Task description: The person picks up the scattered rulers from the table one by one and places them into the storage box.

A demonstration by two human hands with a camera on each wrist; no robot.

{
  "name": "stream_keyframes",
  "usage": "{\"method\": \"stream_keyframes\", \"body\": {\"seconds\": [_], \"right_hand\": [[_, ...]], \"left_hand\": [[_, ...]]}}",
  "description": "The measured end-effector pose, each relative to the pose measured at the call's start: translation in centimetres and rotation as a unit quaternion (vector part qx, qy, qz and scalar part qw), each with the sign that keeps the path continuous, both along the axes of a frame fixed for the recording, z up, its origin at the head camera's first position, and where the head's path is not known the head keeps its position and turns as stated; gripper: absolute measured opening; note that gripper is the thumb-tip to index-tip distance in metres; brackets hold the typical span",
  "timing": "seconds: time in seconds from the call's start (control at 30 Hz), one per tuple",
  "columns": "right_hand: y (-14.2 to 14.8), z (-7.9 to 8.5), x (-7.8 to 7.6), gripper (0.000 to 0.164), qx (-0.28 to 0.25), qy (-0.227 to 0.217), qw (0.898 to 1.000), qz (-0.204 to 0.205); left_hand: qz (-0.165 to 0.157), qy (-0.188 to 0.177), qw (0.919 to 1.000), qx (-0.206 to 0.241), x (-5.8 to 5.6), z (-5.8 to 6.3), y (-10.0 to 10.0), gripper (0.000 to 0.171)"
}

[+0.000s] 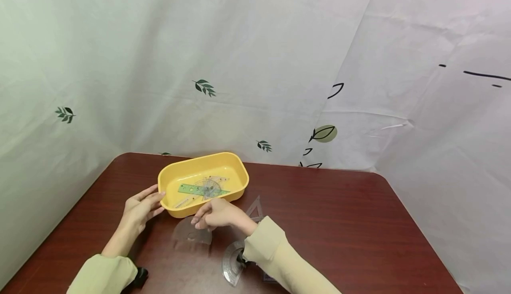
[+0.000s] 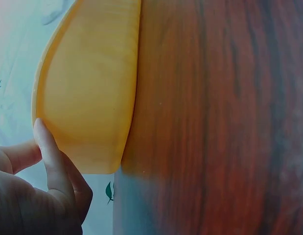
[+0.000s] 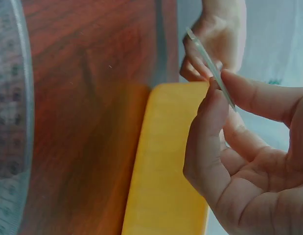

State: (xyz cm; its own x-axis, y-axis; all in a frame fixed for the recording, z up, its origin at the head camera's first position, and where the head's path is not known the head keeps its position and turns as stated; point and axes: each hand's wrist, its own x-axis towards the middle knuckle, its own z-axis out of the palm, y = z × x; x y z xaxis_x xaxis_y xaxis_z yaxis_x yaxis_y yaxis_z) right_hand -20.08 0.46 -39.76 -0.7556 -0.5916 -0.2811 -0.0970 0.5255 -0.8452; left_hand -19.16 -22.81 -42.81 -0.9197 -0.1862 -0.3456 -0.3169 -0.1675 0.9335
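Note:
A yellow tray (image 1: pixel 203 157) stands on the table, and my left hand (image 1: pixel 137 209) grips the rim of its left end. In the left wrist view a fingertip lies on that rim (image 2: pixel 38 105). Just in front of the tray, my right hand (image 1: pixel 217 214) pinches a clear plastic protractor (image 1: pixel 189 234) between thumb and fingers. The right wrist view shows this protractor (image 3: pixel 210 61) nearly edge-on. Inside the tray are a green ruler (image 1: pixel 190 189), a round-edged clear protractor (image 1: pixel 211 187) and other small clear pieces.
Another clear protractor (image 1: pixel 230 265) lies on the brown table (image 1: pixel 339 223) beside the right sleeve. A clear set square (image 1: pixel 255 207) is behind the right wrist, and part of another clear piece (image 1: pixel 269 279) shows by the forearm. A pale printed cloth (image 1: pixel 259 85) hangs behind.

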Motion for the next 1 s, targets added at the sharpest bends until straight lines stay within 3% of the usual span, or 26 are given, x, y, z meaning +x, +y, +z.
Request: {"method": "stream_keyframes", "body": {"seconds": [0.2, 0.43, 0.63, 0.87, 1.0], "right_hand": [[0.4, 0.7, -1.0, 0.01, -0.033, -0.003, 0.999, -0.013], [0.8, 1.4, -2.7, 0.014, -0.03, -0.002, 0.999, -0.019], [1.1, 1.2, -4.3, 0.022, -0.074, -0.04, 0.995, -0.056], [1.0, 0.9, -5.6, 0.024, -0.09, -0.027, 0.992, -0.085], [0.5, 0.7, -6.2, 0.025, -0.128, -0.029, 0.984, -0.119]], "left_hand": [[-0.007, 0.004, 1.0, 0.001, 0.2, 0.0, -0.1, 0.073], [-0.005, 0.0, 1.0, 0.002, 0.2, 0.1, -0.1, 0.074], [-0.006, -0.004, 1.0, 0.005, 0.2, 0.1, -0.1, 0.074], [0.001, -0.005, 1.0, 0.006, 0.1, 0.1, 0.0, 0.073], [0.003, -0.005, 1.0, 0.005, 0.1, 0.1, 0.0, 0.073]]}}
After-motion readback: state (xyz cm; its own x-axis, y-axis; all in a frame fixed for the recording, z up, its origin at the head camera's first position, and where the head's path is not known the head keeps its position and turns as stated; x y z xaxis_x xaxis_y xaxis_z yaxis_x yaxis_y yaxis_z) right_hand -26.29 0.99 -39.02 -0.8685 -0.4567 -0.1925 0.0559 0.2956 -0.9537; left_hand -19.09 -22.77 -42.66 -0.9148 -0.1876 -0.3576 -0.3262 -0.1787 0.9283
